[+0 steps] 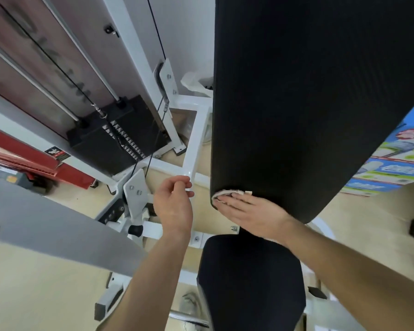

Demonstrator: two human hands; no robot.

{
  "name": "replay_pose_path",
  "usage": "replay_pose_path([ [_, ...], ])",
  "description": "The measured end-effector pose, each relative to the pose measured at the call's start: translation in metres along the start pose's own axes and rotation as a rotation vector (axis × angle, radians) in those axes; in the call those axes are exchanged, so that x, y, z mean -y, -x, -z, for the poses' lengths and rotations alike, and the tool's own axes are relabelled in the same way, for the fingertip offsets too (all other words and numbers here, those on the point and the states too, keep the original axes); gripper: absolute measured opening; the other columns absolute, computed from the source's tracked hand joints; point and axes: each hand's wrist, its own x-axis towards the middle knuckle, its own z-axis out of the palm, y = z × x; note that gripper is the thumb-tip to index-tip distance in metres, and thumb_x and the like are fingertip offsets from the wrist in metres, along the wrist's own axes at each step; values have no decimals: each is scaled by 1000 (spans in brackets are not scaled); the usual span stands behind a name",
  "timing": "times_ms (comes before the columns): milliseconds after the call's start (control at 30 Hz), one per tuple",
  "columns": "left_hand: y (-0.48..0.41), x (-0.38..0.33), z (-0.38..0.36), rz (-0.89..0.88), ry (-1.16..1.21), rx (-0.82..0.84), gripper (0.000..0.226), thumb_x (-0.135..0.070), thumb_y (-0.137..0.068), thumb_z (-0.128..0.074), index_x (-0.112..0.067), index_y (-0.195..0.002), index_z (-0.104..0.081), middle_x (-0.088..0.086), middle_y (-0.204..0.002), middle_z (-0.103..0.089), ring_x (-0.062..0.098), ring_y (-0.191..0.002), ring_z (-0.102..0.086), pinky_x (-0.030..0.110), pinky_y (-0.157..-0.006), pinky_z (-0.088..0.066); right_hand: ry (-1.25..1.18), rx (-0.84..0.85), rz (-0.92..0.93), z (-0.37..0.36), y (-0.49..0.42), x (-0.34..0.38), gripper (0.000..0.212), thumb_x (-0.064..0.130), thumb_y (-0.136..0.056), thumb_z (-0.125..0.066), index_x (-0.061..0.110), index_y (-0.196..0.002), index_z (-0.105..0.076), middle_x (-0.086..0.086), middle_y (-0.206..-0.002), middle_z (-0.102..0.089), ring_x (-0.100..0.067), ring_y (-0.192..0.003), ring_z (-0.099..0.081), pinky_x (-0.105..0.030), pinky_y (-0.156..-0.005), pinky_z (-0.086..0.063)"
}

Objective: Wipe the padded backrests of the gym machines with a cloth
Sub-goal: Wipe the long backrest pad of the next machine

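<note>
The right hand's (253,211) flat fingers (233,199) pin the cloth (221,193) against the backrest (308,103).

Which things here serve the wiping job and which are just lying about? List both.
Job: backrest pad, cloth, right hand pressing the cloth on the pad's lower edge.
Lying about: weight stack, seat pad, printed box, plastic bag, idle left hand.
</note>
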Motion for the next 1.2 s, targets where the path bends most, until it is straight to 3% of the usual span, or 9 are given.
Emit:
replay_pose_path([
  [100, 14, -13, -11, -32, -46, 83, 27, -7, -91, -48, -18, -87, -73, 0, -84, -71, 12, -65, -66, 32, -74, -55, 72, -101, -58, 9, 41, -39, 66, 21, -99, -50, 10, -158, -24, -9, -167, -17, -27, -153, -20, -46, -126, -3],
  [233, 43, -34, -30, -184, -126, 315, 29, -2, -90, -51, -16, -78, -72, 0, -72, -70, 15, -56, -63, 24, -60, -51, 30, -446, -654, 66, 67, -131, 52, 25, -96, -56, 19, -148, -50, -11, -155, -42, -35, -141, -44, -48, -116, -35],
  [333, 65, -35, -49, -289, -165, 396, 29, -1, -90, -52, -17, -75, -72, -1, -70, -68, 13, -61, -62, 17, -57, -49, 20, -601, -958, 85, 82, -175, 45, 25, -95, -62, 16, -139, -61, -21, -146, -50, -46, -133, -48, -59, -107, -42],
  [433, 78, -26, -67, -347, -181, 426, 30, -4, -89, -53, -22, -73, -71, -2, -70, -69, 13, -61, -64, 18, -57, -50, -4, -642, -946, 52, 91, -136, 49, 23, -91, -65, 15, -139, -59, -19, -148, -49, -46, -133, -47, -58, -108, -40],
  [600, 86, 1, -83, -411, -247, 472, 30, 0, -89, -54, -19, -73, -72, 0, -67, -68, 12, -56, -61, 15, -54, -48, -38, -390, -754, -37, 109, 2, 67, 24, -83, -69, 25, -147, -51, -4, -159, -31, -33, -139, -32, -46, -117, -27],
  [733, 85, 11, -91, -412, -276, 469, 31, 2, -89, -53, -17, -72, -71, 0, -66, -68, 10, -54, -60, 16, -53, -48, -149, -359, -802, -57, 118, 46, 74, 16, -89, -63, 20, -156, -31, -7, -161, -23, -31, -142, -29, -44, -117, -27],
  [833, 92, 6, -97, -439, -289, 477, 31, 3, -89, -52, -16, -72, -71, -1, -66, -68, 8, -54, -61, 15, -54, -49, -306, -508, -1120, -33, 109, 16, 70, 18, -91, -70, 6, -150, -33, -23, -154, -28, -41, -142, -36, -48, -117, -36],
  [933, 102, -13, -104, -477, -263, 499, 32, 3, -89, -51, -15, -74, -72, -1, -67, -69, 8, -54, -61, 15, -55, -49, -596, -718, -1413, 17, 97, -61, 69, 25, -96, -63, -4, -148, -29, -32, -153, -29, -39, -145, -33, -30, -117, -33],
  [1200, 114, -49, -129, -580, -215, 553, 31, 5, -89, -48, -13, -77, -70, 1, -63, -67, 13, -53, -61, 20, -55, -51, -769, -1182, -1645, 89, 84, -177, 62, 26, -97, -59, -10, -144, -40, -20, -138, -52, -21, -128, -48, 0, -101, -25],
])
